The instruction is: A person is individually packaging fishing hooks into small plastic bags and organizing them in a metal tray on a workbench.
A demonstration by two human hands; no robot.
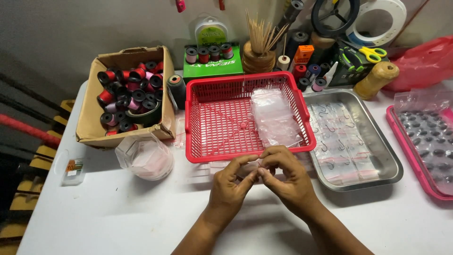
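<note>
A small clear plastic bag (250,169) sits pinched between both hands, just in front of the near rim of the red basket and a little above the white table (118,217). The left hand (231,182) has its thumb and fingers closed on the bag's left side; the right hand (288,177) curls its fingertips shut on the right side, so the two hands touch at the fingertips.

The red basket (207,118) is a shallow lattice tray holding a loose pile of clear bags (274,118) toward its right half. Just right of it stands a metal tray (389,163) lined with rows of fish hooks in clear sleeves. Farther right — at the table's edge — a pink tray (415,163) holds dark oval pieces under a clear plastic sheet.

To the left of the basket, a cardboard box (89,118) is full of thread spools in red, black and pink, and a crumpled clear bag (144,156) lies in front of it. A small clear case (71,168) rests near the table's left edge.

Along the back, against a plain grey wall, stand a green box (212,68) with spools on top, a holder of wooden sticks (258,52), yellow-handled scissors (370,53), a roll of tan twine (376,79) and a red plastic bag (424,63). The lighting is dim — the room to the left falls into shadow.
</note>
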